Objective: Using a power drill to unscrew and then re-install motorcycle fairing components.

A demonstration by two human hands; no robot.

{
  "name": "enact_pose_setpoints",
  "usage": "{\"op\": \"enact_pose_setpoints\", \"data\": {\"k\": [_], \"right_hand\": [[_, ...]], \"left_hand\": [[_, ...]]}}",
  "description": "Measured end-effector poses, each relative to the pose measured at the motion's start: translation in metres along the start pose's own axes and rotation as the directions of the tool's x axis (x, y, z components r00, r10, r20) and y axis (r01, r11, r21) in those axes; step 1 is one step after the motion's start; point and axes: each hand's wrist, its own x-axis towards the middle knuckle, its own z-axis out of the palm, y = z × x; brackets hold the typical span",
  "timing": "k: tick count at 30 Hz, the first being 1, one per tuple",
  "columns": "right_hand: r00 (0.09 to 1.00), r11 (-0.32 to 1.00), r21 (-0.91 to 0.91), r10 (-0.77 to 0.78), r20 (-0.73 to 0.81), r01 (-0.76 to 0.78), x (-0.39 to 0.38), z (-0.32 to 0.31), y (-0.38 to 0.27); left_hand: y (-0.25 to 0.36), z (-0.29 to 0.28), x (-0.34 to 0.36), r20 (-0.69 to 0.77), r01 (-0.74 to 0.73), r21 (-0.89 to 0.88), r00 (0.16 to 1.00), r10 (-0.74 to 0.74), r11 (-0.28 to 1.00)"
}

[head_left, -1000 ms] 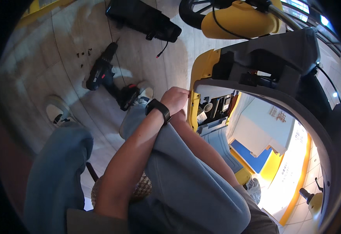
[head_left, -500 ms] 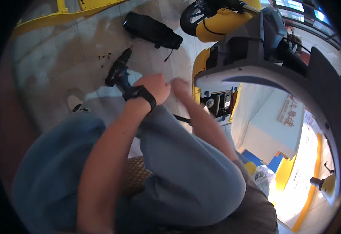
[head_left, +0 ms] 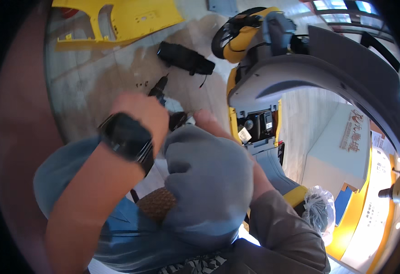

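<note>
My left hand (head_left: 143, 112), with a black watch on its wrist, is raised above my lap and smeared by motion; its fingers are hidden. Just beyond it a dark cordless drill (head_left: 160, 86) lies on the floor, its lower part covered by the hand. My right hand (head_left: 204, 120) is low beyond my bent knee, fingers curled in beside a small dark object (head_left: 178, 119) that I cannot make out. Farther off rests a long black casing (head_left: 185, 59) with a short cable. Several tiny dark pieces (head_left: 142, 84), perhaps screws, lie near the drill.
To the right stands a yellow and grey scooter (head_left: 296, 75) with an uncovered compartment (head_left: 257, 125). A yellow body panel (head_left: 145, 18) lies at the far left. A white box (head_left: 337, 146) and a clear plastic bag (head_left: 319, 212) are at the right.
My left hand has come back and to the left, away from my right hand. The right hand has dropped lower beside my knee. The whole view has shifted, showing more of the yellow panel.
</note>
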Motion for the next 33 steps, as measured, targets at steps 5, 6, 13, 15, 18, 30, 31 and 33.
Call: {"op": "enact_pose_setpoints", "data": {"k": [5,6,13,15,18,30,31,33], "right_hand": [[0.978,0.957,0.213,0.207,-0.026,-0.197,0.022,0.002,-0.012],[0.971,0.944,0.245,0.238,-0.039,-0.221,0.007,0.005,-0.004],[0.889,0.776,0.539,0.447,-0.104,-0.327,-0.062,-0.03,0.038],[0.843,0.707,0.618,0.523,-0.128,-0.344,-0.099,-0.027,0.054],[0.807,0.6,0.744,0.573,-0.142,-0.295,-0.132,-0.014,0.025],[0.873,0.046,0.997,0.482,-0.073,0.059,-0.211,0.004,0.076],[0.812,0.01,0.954,0.521,-0.262,0.301,-0.234,-0.048,0.054],[0.762,-0.129,0.905,0.595,-0.256,0.405,-0.266,-0.104,0.058]], "left_hand": [[0.014,-0.022,-0.042,-0.378,0.031,-0.028,0.925,-0.04,0.999],[0.014,-0.014,-0.042,-0.462,0.011,-0.075,0.886,-0.045,0.997],[0.017,0.015,-0.011,-0.389,-0.111,-0.151,0.92,0.044,0.982],[0.028,0.007,0.006,-0.363,-0.165,-0.114,0.925,0.113,0.98],[0.029,0.017,0.012,-0.374,-0.157,-0.093,0.921,0.112,0.983],[-0.003,0.0,0.012,-0.292,-0.013,-0.183,0.955,-0.042,0.983],[-0.02,0.006,0.002,-0.266,0.033,-0.192,0.96,-0.085,0.981],[-0.031,-0.009,-0.015,-0.316,0.084,-0.295,0.932,-0.18,0.952]]}}
